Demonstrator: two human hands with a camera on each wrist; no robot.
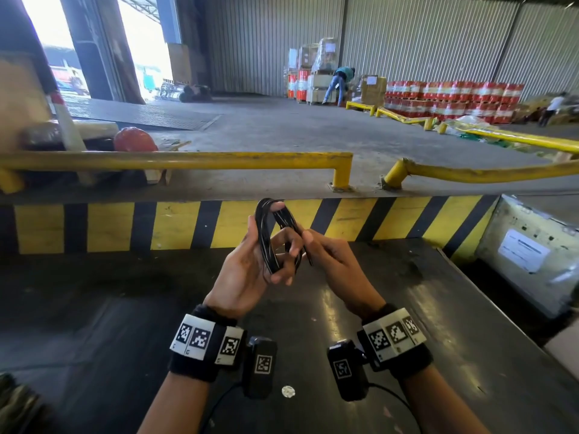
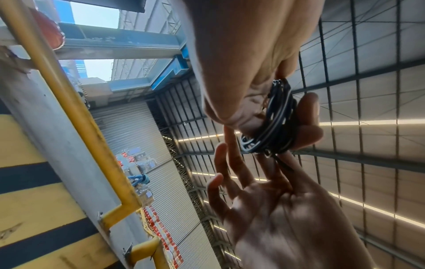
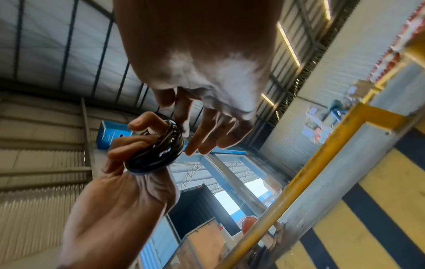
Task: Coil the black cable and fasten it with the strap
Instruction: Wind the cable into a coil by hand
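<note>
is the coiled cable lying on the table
No, the left hand grips the black cable in the air, above the dark table.

Corrugated metal walls [image 1: 275, 42], grey concrete floor [image 1: 282, 130], yellow guard rails [image 1: 188, 159], daylit doorway [image 1: 144, 42]

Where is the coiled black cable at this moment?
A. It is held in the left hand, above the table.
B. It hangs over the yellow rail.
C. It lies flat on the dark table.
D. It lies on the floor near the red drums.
A: the left hand grips the black cable coil above the dark table, with the right hand pinching at its side.
</note>
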